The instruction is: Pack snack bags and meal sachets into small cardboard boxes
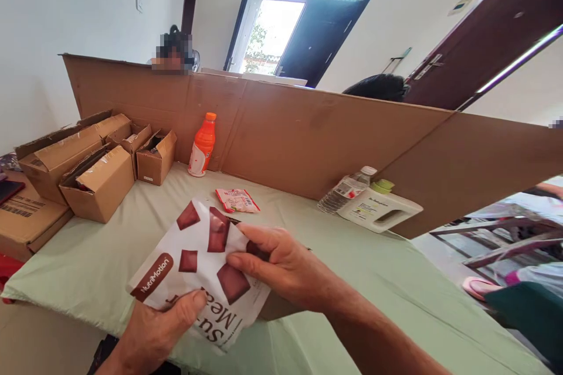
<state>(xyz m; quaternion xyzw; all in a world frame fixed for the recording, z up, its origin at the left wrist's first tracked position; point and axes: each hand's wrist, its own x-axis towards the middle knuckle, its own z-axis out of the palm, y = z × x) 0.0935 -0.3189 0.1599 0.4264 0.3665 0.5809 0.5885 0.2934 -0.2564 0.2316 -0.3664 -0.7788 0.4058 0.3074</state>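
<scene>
Between my two hands is a white food pouch printed with dark red squares and the word NutriMotion, held tilted above the table. My left hand grips its lower edge, thumb on the front. At the pouch's upper right edge, my right hand pinches it between thumb and fingers; part of those fingers is hidden. Behind the pouch, a brown cardboard piece shows in part under my right hand. A small pink-and-white snack packet lies flat just beyond the pouch.
A green cloth covers the table. Open cardboard boxes stand at the left. Near the cardboard partition are an orange bottle, a clear plastic bottle and a white jug. A person is behind the partition.
</scene>
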